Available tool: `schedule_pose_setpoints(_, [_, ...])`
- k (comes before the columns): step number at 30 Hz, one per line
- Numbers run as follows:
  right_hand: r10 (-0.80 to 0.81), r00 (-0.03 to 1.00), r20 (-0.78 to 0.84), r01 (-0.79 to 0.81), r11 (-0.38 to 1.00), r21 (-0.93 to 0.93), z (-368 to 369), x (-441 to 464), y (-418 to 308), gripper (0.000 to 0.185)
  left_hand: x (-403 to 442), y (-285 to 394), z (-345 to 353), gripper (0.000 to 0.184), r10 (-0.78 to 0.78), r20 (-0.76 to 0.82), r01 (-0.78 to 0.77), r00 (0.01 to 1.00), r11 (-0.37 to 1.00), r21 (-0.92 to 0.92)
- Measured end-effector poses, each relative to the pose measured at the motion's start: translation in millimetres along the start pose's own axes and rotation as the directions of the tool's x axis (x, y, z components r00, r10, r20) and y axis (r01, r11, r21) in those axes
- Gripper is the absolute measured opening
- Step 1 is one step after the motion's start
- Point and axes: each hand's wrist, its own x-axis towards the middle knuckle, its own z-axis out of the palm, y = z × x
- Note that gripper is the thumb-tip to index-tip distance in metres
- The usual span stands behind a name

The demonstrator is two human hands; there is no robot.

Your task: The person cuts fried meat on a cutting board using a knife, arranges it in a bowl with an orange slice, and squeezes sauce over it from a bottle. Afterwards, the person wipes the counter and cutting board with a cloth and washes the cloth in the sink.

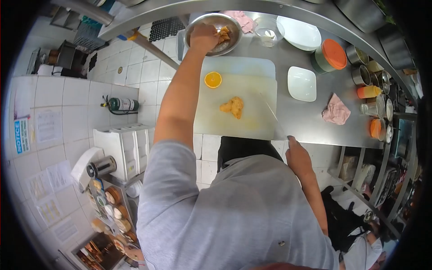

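Note:
My left hand [204, 38] is inside a metal bowl [234, 45] at the top, beside brown food pieces [222, 34]; its fingers are hidden. In my right hand [297, 155], at the front edge of the counter, is a knife [278, 123] with its blade slanting up and left over the board's right edge. A golden-brown piece of food [233, 107] lies on the pale cutting board [256, 121]. Further up on the board rests an orange half [213, 80], cut face up.
Right of the board are a square white bowl [302, 84], a pink cloth [336, 110] and an orange-lidded container [333, 55]. Sauce bottles [369, 92] and metal pots [361, 75] line the far right. A metal shelf edge [288, 10] crosses the top.

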Motion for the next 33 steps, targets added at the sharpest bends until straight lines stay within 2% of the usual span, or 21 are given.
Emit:
schedule_pose_setpoints(1, [0.027, 0.999, -0.028, -0.027, 1.000, -0.008, 1.7, -2.7, -2.7, 0.047, 7.8, 2.4, -2.3, 0.046, 0.015, 0.009, -0.015, 1.000, 1.000, -0.006])
schedule_pose_setpoints(3, [0.044, 0.997, -0.069, -0.045, 0.999, -0.007, 8.3, -10.0, -4.8, 0.046, 20.4, 4.6, -7.0, 0.074, -0.074, 0.009, 0.072, 0.997, 0.988, 0.139])
schedule_pose_setpoints(4, [0.042, 0.993, -0.111, -0.044, 0.999, -0.010, 12.4, -15.2, -6.2, 0.045, 26.5, -2.2, 3.1, 0.074, -0.054, 0.025, 0.050, 0.998, 0.990, 0.132])
schedule_pose_setpoints(6, [0.109, 0.991, -0.083, -0.106, 0.994, 0.029, 13.2, -22.7, -9.3, 0.044, 36.7, -17.8, 16.9, 0.117, -0.005, 0.190, 0.004, 0.982, 1.000, 0.005])
schedule_pose_setpoints(7, [0.139, 0.988, -0.064, -0.135, 0.989, 0.060, 12.3, -22.4, -10.7, 0.043, 35.1, -21.8, 19.9, 0.130, 0.043, 0.229, -0.041, 0.972, 0.999, -0.012])
schedule_pose_setpoints(11, [0.142, 0.985, -0.097, -0.136, 0.988, 0.066, 18.1, -22.1, -12.6, 0.042, 32.5, -21.7, 17.4, 0.125, 0.006, 0.338, -0.043, 0.941, 0.994, 0.102])
schedule_pose_setpoints(13, [0.159, 0.986, -0.048, -0.154, 0.984, 0.086, 13.6, -16.8, -15.4, 0.043, 26.8, -25.9, 11.4, 0.117, 0.045, 0.396, -0.045, 0.917, 0.999, -0.010])
schedule_pose_setpoints(17, [0.110, 0.992, -0.064, -0.108, 0.993, 0.041, 13.4, -6.3, -13.2, 0.044, 20.7, -27.4, -20.9, 0.113, 0.057, 0.413, -0.034, 0.909, 0.997, -0.064])
schedule_pose_setpoints(19, [0.051, 0.994, -0.096, -0.046, 0.998, 0.054, 12.9, -2.0, -12.9, 0.044, 22.6, -41.9, -27.4, 0.111, 0.203, 0.288, -0.061, 0.936, 0.898, -0.436])
schedule_pose_setpoints(20, [0.044, 0.995, -0.087, -0.039, 0.998, 0.051, 12.7, 0.4, -11.7, 0.044, 14.8, -38.3, -41.7, 0.111, 0.193, 0.293, -0.050, 0.936, 0.899, -0.434])
schedule_pose_setpoints(22, [0.001, 0.995, -0.096, 0.007, 0.997, 0.081, 13.4, 3.9, -7.1, 0.044, -5.6, -15.2, -78.1, 0.109, 0.257, 0.233, -0.058, 0.938, 0.778, -0.626])
schedule_pose_setpoints(23, [0.040, 0.998, -0.056, -0.037, 0.997, 0.066, 12.9, 6.1, -6.7, 0.043, -9.0, -6.1, -75.0, 0.108, 0.319, 0.232, -0.077, 0.919, 0.722, -0.688])
schedule_pose_setpoints(24, [0.030, 0.997, -0.069, -0.023, 0.995, 0.101, 8.7, 6.3, -9.2, 0.042, -27.0, 13.0, -73.6, 0.108, 0.325, 0.245, -0.067, 0.913, 0.714, -0.697])
schedule_pose_setpoints(26, [0.063, 0.996, -0.068, -0.049, 0.981, 0.187, 5.3, 8.6, -7.6, 0.043, -76.3, 63.6, -72.8, 0.106, 0.397, 0.298, -0.146, 0.868, 0.778, -0.611])
schedule_pose_setpoints(27, [0.067, 0.995, -0.073, -0.053, 0.982, 0.180, 1.8, 7.4, -9.5, 0.043, -99.3, 94.5, -66.0, 0.104, 0.360, 0.384, -0.154, 0.850, 0.867, -0.474])
schedule_pose_setpoints(28, [0.114, 0.992, -0.055, -0.087, 0.931, 0.354, -2.2, 5.4, -12.6, 0.046, -121.5, 120.0, -53.6, 0.103, 0.307, 0.462, -0.164, 0.832, 0.932, -0.323])
schedule_pose_setpoints(29, [0.154, 0.988, -0.028, -0.118, 0.849, 0.515, -4.9, 4.1, -13.9, 0.050, -137.3, 133.2, -45.4, 0.103, 0.308, 0.459, -0.163, 0.834, 0.930, -0.328])
schedule_pose_setpoints(31, [0.168, 0.986, -0.022, -0.134, 0.853, 0.504, -3.8, 1.7, -11.0, 0.050, -165.4, 150.8, -25.7, 0.090, 0.283, 0.539, -0.183, 0.794, 0.955, -0.233])
schedule_pose_setpoints(32, [0.176, 0.984, -0.017, -0.145, 0.855, 0.497, -3.8, 1.7, -5.8, 0.050, -176.6, 142.8, -13.7, 0.090, 0.280, 0.544, -0.173, 0.791, 0.955, -0.240])
schedule_pose_setpoints(33, [0.172, 0.985, -0.012, -0.144, 0.857, 0.494, -3.6, 5.3, 1.8, 0.050, -185.2, 119.1, -5.5, 0.083, 0.343, 0.276, -0.192, 0.898, 0.869, -0.456])
